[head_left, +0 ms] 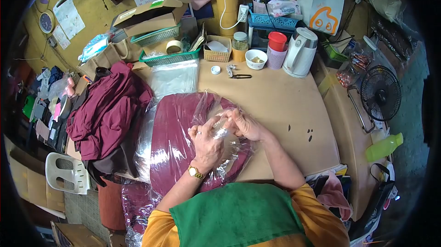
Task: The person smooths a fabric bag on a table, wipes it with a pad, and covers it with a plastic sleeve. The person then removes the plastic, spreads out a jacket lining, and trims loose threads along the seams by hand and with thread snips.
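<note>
1 left hand [206, 146] and 1 right hand [247, 127] are pinching clear plastic film [235, 155] over maroon fabric [171, 132], which is lying on the table [271, 93] just right of the clothes pile [109, 107].

Garment workshop, bagged clothing [172, 132], piled garments [108, 109]
</note>
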The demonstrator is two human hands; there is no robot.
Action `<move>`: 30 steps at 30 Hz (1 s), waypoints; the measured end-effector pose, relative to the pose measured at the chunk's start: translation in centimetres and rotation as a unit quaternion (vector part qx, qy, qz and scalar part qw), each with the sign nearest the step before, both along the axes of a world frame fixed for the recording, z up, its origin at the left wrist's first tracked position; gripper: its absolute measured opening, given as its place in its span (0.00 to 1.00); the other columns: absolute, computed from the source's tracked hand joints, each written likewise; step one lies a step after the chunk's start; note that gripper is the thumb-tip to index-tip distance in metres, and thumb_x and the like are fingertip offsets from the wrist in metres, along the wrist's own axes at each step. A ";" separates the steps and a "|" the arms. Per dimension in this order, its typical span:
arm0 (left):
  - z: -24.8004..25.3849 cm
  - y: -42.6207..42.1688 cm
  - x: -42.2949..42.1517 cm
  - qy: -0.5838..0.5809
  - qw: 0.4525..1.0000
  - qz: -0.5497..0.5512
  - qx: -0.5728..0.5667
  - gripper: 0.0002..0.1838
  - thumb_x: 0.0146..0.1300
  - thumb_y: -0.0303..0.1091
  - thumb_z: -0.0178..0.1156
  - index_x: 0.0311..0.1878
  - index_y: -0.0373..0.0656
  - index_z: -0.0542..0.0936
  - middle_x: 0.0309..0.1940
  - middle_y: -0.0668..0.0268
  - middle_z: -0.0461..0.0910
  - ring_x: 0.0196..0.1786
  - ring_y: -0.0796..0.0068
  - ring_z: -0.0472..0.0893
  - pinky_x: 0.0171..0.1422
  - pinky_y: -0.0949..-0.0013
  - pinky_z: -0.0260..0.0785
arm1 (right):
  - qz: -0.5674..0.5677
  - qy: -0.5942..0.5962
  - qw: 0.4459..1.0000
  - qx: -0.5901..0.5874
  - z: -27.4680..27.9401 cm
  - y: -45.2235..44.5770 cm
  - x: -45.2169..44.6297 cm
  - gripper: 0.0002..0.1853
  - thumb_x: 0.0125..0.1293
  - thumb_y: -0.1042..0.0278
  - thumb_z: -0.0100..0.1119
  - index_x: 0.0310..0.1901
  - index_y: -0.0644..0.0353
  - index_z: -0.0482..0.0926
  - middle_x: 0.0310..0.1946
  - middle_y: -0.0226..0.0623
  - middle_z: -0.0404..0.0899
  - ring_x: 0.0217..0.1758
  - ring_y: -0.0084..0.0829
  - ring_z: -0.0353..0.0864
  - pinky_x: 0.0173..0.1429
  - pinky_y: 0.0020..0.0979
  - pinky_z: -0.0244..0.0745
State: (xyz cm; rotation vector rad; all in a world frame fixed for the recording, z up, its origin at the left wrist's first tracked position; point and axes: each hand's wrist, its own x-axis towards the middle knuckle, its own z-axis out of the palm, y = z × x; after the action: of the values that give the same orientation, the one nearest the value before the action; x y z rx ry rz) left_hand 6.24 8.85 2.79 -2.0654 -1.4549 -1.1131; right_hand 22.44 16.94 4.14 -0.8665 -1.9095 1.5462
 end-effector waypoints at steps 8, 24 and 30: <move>-0.4 0.7 0.0 -0.047 0.994 -0.085 0.044 0.13 0.43 0.29 0.71 0.35 0.54 0.82 0.44 0.70 0.81 0.38 0.70 0.75 0.53 0.60 0.56 | 0.045 0.015 0.998 -0.041 0.8 -0.6 0.1 0.48 0.64 0.18 0.24 0.64 0.55 0.71 0.46 0.30 0.77 0.45 0.25 0.76 0.46 0.26 0.73; 0.3 0.6 0.1 -0.062 0.993 -0.089 0.037 0.11 0.43 0.30 0.69 0.32 0.46 0.78 0.30 0.67 0.72 0.32 0.65 0.72 0.48 0.57 0.58 | 0.063 -0.025 0.996 0.062 0.4 -0.8 0.2 0.45 0.71 0.24 0.23 0.59 0.61 0.71 0.30 0.31 0.71 0.34 0.24 0.70 0.40 0.31 0.69; 0.0 0.0 0.4 -0.092 0.993 -0.073 0.014 0.14 0.46 0.25 0.70 0.37 0.44 0.78 0.33 0.62 0.75 0.38 0.61 0.74 0.52 0.56 0.59 | 0.037 0.021 0.999 -0.019 2.4 -1.1 1.8 0.20 0.76 0.55 0.50 0.52 0.67 0.76 0.32 0.32 0.77 0.33 0.23 0.77 0.42 0.27 0.75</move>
State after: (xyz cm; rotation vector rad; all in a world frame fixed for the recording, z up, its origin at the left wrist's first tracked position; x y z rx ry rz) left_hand 6.59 8.89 2.82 -2.1259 -1.3794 -1.4072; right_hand 24.23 15.81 6.50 -0.7830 -1.9067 1.6365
